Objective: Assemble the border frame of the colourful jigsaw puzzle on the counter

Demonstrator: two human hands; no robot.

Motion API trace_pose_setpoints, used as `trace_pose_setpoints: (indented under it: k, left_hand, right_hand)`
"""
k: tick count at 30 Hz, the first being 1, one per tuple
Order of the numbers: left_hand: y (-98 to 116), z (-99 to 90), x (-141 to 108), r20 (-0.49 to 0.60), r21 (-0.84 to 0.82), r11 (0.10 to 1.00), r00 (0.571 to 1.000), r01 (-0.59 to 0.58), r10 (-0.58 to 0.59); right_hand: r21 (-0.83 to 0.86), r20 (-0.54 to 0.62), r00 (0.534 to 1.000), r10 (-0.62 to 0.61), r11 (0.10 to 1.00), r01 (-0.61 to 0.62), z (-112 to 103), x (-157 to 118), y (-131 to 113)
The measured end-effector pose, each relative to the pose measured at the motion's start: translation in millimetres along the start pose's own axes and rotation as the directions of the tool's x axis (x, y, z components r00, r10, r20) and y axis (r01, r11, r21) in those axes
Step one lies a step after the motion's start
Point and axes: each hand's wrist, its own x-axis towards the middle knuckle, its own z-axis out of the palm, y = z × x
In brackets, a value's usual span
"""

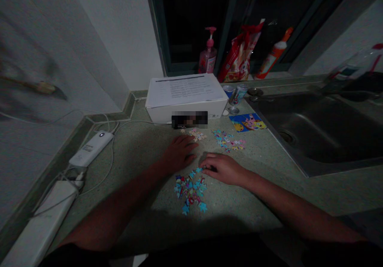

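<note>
My left hand (178, 154) lies on the counter with its fingers spread, just below a small group of pale puzzle pieces (197, 134). To its right, my right hand (223, 168) rests with curled fingers at the upper edge of a pile of mostly blue puzzle pieces (191, 189); its fingertips are close together near a light blue piece, and whether they grip one is too small to tell. More colourful pieces (224, 139) lie beyond my right hand. A blue picture card (247, 122) with cartoon figures is behind them, near the sink.
A white box (187, 95) with a printed sheet stands at the back, cans (239, 94) beside it. The sink (329, 127) is at the right. A power bank (91, 148), cables and a white power strip (55, 211) lie left. Bottles (208, 57) stand by the window.
</note>
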Motion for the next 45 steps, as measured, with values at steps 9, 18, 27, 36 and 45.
trace_pose_setpoints:
  k: [9, 18, 27, 36, 45]
  left_hand:
    - [1, -0.6, 1, 0.075, 0.037, 0.999, 0.997, 0.011, -0.014]
    - [3, -2.9, 1, 0.041, -0.012, 0.999, 0.998, 0.037, -0.037]
    - [4, -2.6, 3, -0.025, -0.054, 0.994, 0.995, 0.099, -0.101]
    - [7, -4.6, -1, -0.076, -0.349, 0.928, 0.984, 0.127, -0.163]
    - [24, -8.0, -1, -0.038, -0.760, 0.643, 0.981, 0.094, -0.189]
  right_hand:
    - [0.007, -0.002, 1.000, -0.008, 1.000, 0.008, -2, 0, -2]
    - [0.012, -0.025, 0.999, -0.022, 1.000, 0.023, -2, 0, 1]
    - [0.029, -0.034, 0.999, -0.036, 0.999, 0.037, -2, 0, 1]
    - [-0.026, -0.280, 0.960, 0.018, 0.999, -0.026, -2, 0, 5]
    - [-0.027, -0.440, 0.896, 0.059, 0.997, -0.079, -3, 0, 8]
